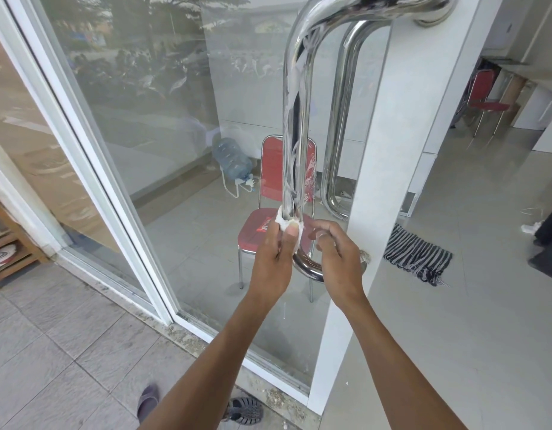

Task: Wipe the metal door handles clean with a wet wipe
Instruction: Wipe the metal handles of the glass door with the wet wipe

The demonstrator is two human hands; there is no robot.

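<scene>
Standing nearest: two dark shoes (243,411) on the tiled floor (66,352) at the door sill. Left hand (273,259), fingers curled round a white wipe (288,223), thumb pressing it against the handle (295,119); the wipe is wrapped about the tube low down, just above the bottom bend, presumably so that one stroke cleans the whole circumference. Right hand (336,259), just beside, fingers loosely curled and holding nothing, near the lower bend and possibly ready to steady the door or take the wipe's loose end; which, I cannot tell. Handle: polished steel, U-shaped, fixed to a white door frame (374,181); its surface shows streaks along the upright, so wiping looks partly done at most. Second handle (340,135), same pattern, on the far face of the glass door (175,119), untouched by either hand. Beyond the glass: red chair (268,225) with some white marking on the seat, too small to read; water jug (233,161) lying on its side; striped mat (417,256) on the inner floor; another red chair (485,97) well back. No brand or legible writing on handle or wipe.
</scene>
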